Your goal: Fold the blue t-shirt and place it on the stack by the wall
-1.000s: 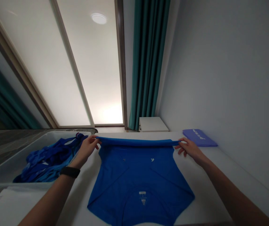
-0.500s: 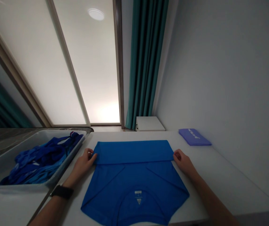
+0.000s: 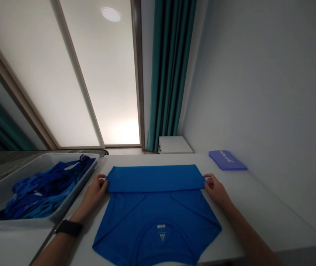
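The left hand and right hand are resting at either end of the blue shirt's folded-over band, fingers curled together at its edges; whether they're clamped, I cannot tell.

The white table carries a blue shirt at its near edge, a purple pad in the far right corner, and a grey tub along the left edge.

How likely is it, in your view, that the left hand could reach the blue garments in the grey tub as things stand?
Probably yes. The left hand sits at the blue T-shirt's folded edge beside the grey tub; only the tub's low rim lies between it and the garments.
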{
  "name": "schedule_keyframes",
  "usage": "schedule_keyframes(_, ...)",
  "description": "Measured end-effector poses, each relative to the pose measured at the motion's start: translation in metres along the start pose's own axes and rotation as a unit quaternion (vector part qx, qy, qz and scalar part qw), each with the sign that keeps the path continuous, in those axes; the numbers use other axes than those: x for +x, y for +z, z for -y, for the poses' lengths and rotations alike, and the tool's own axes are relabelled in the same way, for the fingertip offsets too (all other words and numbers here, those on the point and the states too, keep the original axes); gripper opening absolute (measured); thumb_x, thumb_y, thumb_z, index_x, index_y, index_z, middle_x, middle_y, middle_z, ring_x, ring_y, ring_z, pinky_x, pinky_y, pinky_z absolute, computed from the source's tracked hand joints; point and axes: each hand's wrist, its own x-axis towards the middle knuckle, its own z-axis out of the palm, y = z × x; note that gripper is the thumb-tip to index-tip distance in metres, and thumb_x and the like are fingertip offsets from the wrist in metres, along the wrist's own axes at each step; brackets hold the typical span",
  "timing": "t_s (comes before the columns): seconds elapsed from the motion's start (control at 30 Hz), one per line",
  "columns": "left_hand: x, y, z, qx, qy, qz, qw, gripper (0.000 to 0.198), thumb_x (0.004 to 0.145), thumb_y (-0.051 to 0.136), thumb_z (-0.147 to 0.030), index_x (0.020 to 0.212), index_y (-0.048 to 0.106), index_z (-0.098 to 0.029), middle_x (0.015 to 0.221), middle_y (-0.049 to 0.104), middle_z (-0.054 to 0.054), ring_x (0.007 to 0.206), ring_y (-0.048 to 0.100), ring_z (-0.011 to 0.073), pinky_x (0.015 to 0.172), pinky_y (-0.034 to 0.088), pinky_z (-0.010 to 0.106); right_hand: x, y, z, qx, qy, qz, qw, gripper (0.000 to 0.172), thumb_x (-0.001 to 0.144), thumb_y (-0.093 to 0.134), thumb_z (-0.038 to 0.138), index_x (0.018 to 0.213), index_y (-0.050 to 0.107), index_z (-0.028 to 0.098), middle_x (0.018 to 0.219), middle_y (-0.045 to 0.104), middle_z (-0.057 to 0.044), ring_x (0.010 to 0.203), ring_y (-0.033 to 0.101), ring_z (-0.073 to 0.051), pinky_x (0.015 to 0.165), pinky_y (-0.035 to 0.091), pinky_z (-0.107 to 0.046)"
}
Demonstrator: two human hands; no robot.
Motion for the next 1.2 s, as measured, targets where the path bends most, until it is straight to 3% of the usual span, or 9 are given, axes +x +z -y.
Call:
schedule_keyframes(0.23, 0.001, -0.001, 0.003, 0.078, 0.022, 0.004, 0.997, 0.033, 0.082, 0.041, -0.046, 0.103, 0.05, -0.022, 0.065, 0.061, -0.002, 0.062, 0.064, 0.0238, 0.061, 0.041, 0.03, 0.001, 0.003, 0.001, -0.081, -0.028, 0.056, 0.995, 0.03, 0.074, 0.044, 0.026, 0.1, 0.058, 0.021, 0.057, 0.048, 0.006, 0.053, 0.05, -0.016, 0.063, 0.037, -0.029)
schedule_keyframes(0.57, -0.002, -0.006, -0.009, 0.098, 0.011, 0.024, 0.995, 0.038, 0.083, 0.04, -0.046, 0.109, 0.049, -0.02, 0.069, 0.062, 0.0, 0.066, 0.066, 0.0249, 0.062, 0.043, 0.031, -0.001, 0.005, 0.001, -0.135, -0.036, 0.045, 0.989, 0.03, 0.082, 0.042, 0.036, 0.097, 0.063, 0.02, 0.06, 0.053, 0.002, 0.059, 0.054, -0.019, 0.07, 0.036, -0.032)
schedule_keyframes(1.0, -0.001, -0.004, -0.003, 0.108, 0.007, 0.04, 0.993, 0.038, 0.086, 0.039, -0.044, 0.113, 0.048, -0.018, 0.073, 0.064, 0.001, 0.068, 0.065, 0.024, 0.063, 0.042, 0.03, 0.002, 0.002, 0.0, -0.107, -0.035, 0.038, 0.993, 0.033, 0.082, 0.042, 0.039, 0.092, 0.066, 0.018, 0.058, 0.052, 0.001, 0.057, 0.051, -0.018, 0.066, 0.035, -0.032)
schedule_keyframes(1.2, -0.001, -0.004, -0.003, 0.114, 0.016, 0.038, 0.993, 0.038, 0.087, 0.038, -0.045, 0.113, 0.047, -0.019, 0.069, 0.06, -0.001, 0.066, 0.063, 0.0236, 0.062, 0.04, 0.03, 0.005, 0.004, 0.018, -0.106, -0.067, 0.033, 0.992, 0.028, 0.083, 0.043, 0.034, 0.092, 0.066, 0.02, 0.062, 0.055, 0.001, 0.061, 0.052, -0.018, 0.07, 0.036, -0.034)
